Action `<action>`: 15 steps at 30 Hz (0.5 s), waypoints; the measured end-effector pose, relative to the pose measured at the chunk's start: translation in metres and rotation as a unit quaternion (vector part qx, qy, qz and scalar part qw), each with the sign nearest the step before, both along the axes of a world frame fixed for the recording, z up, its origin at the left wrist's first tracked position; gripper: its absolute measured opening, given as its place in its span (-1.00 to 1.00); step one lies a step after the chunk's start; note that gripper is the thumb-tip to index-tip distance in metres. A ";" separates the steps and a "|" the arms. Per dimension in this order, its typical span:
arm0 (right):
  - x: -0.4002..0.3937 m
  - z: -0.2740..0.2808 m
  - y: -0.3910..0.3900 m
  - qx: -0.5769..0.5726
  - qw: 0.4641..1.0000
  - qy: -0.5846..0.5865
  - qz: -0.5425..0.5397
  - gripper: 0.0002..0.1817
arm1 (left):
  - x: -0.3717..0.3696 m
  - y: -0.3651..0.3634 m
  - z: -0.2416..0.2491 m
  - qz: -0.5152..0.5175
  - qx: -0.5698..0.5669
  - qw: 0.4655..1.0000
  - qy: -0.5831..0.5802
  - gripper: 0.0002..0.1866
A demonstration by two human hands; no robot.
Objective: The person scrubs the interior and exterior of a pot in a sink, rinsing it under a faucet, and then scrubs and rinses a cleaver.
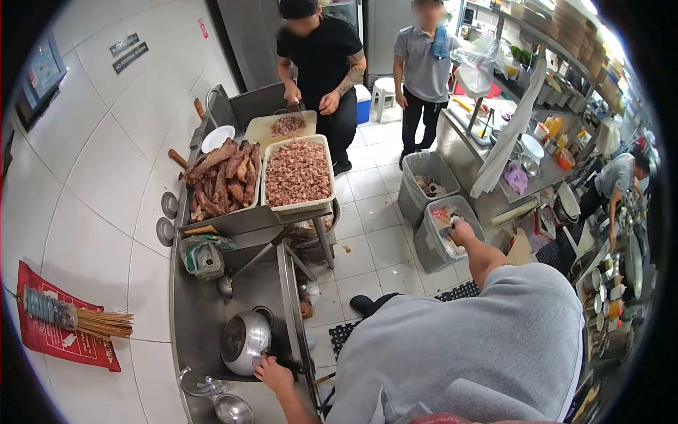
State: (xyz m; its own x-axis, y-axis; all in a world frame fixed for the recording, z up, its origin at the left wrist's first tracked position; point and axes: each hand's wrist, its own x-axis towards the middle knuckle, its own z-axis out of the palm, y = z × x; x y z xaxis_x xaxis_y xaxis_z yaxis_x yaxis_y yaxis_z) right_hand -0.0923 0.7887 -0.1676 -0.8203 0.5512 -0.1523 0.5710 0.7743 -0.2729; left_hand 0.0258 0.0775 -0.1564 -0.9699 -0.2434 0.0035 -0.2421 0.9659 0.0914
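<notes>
My left hand (277, 374) is at the lower rim of a round metal pot (253, 346), its fingers curled against the metal. The pot lies tilted in the steel sink (201, 297), its dark round side turned left. On the other side, my right hand (462, 233) reaches over a grey waste bin (432, 263). Its fingers are closed; what they hold, if anything, is hard to make out. Pinkish and white scraps (446, 218) lie in that bin, just past my fingers.
Ahead stand a tray of chopped meat (298, 173), a pile of roasted meat strips (224, 177) and a cutting board (261, 127), where a co-worker (321, 63) chops. Another person (424, 60) stands behind a second bin (408, 191). A metal bowl (233, 410) sits at lower left.
</notes>
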 end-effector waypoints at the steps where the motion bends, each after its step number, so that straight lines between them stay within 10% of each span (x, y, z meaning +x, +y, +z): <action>1: -0.008 0.005 -0.003 -0.008 1.000 0.010 0.010 -0.66 | 0.000 -0.001 -0.001 0.001 0.000 1.000 0.002 -0.78; 15: -0.032 0.009 -0.022 -0.003 0.996 0.064 0.062 -0.62 | 0.003 0.003 -0.007 0.164 0.058 0.983 -0.055 -0.66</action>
